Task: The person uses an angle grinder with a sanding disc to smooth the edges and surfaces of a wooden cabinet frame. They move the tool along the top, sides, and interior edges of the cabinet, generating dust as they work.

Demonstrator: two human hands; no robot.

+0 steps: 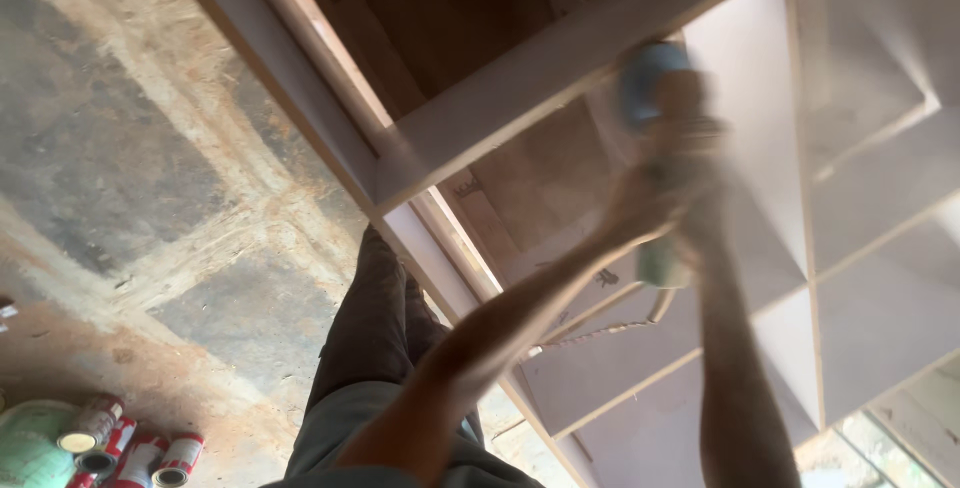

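Note:
Both my arms reach out over a pale wooden shelf unit that is split into open compartments. My right hand grips a blurred hand tool just under its blue top. My left hand is lower on the same tool, by its pale green part. A thin braided hose runs off from the tool's lower end. Motion blur hides the fingers and the tool's exact shape. The tool is over a board edge of the unit.
My dark trouser legs stand beside the unit's long edge on a stained concrete floor. Several red-and-white cans and a green round container sit at the lower left. Darker brown boards lie behind the frame.

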